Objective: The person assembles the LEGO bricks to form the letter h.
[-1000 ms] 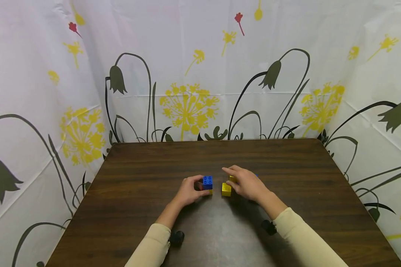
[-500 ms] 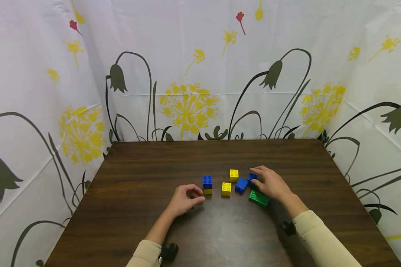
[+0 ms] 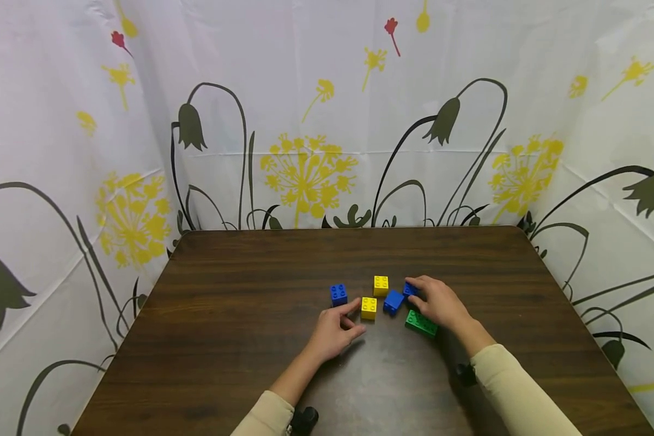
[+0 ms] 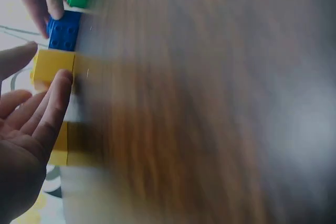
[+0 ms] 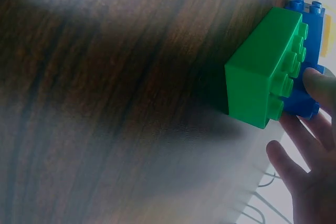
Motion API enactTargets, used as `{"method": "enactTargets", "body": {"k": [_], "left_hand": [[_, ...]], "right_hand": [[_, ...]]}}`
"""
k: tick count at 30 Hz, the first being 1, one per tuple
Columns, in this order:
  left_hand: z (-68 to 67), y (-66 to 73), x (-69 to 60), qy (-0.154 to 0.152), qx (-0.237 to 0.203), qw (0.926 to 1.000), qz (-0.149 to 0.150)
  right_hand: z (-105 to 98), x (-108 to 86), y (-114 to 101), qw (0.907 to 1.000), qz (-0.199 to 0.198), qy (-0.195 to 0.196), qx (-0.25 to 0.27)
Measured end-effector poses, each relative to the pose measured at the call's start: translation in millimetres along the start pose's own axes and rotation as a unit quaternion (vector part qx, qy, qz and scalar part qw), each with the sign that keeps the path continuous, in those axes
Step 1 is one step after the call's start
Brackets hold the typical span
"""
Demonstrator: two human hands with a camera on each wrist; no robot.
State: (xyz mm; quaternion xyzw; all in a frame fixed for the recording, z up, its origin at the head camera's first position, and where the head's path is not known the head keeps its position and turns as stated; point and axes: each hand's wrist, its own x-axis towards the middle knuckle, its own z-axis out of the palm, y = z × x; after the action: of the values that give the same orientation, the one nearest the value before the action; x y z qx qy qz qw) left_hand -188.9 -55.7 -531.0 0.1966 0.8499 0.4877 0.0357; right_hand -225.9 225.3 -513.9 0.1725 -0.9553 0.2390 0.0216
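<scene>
- Pinching the rightmost blue toy brick, the thumb and index finger of the right hand are seemingly pressing its near and far sides.
- Fingers of the left hand are standing loosely apart and holding nothing; the index finger is pointing at the near yellow toy brick, which is sitting on the bench right at its tip. Whether they are touching, the views are not settling.
- Between both sets of fingers, the tipped blue toy brick is lying with its studs facing the person; the far yellow toy brick is sitting beyond it.
- Just nearer than the right fingers, the long green toy brick is resting; beyond the left fingers, the leftmost blue toy brick is showing.
- All are looking like hard plastic: probably light, stiff, hardly fragile, slightly slippery on the glossy walls.
- Flat opposite walls, below the studs, are offering the surest hold for thumb and index finger; studs are giving less even contact.
</scene>
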Motion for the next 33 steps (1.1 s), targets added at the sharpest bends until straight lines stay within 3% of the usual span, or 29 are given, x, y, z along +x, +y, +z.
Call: {"method": "enactTargets", "body": {"k": [8, 14, 18, 25, 33], "left_hand": [[7.2, 2.5, 15.1, -0.015, 0.024, 0.9992, -0.028], [11.8, -1.1, 27.5, -0.032, 0.036, 0.9985, -0.025], [14.6, -4.9, 32.7, -0.027, 0.037, 0.9987, -0.024], [16.4, -11.1, 35.9, -0.011, 0.023, 0.9997, -0.007], [16.2, -13.9, 35.7, -0.01, -0.007, 0.9995, -0.028]], "right_hand": [[0.9, 0.6, -0.4, 1.0, 0.007, -0.005, 0.0], [1.0, 1.2, 1.5, 0.9999, 0.012, -0.009, -0.002], [0.4, 1.4, 1.2, 0.9999, 0.012, -0.009, -0.003], [-0.7, 1.8, 1.1, 1.0, 0.001, -0.007, -0.003], [-4.4, 3.2, 3.3, 1.0, -0.009, -0.003, 0.001]]}}
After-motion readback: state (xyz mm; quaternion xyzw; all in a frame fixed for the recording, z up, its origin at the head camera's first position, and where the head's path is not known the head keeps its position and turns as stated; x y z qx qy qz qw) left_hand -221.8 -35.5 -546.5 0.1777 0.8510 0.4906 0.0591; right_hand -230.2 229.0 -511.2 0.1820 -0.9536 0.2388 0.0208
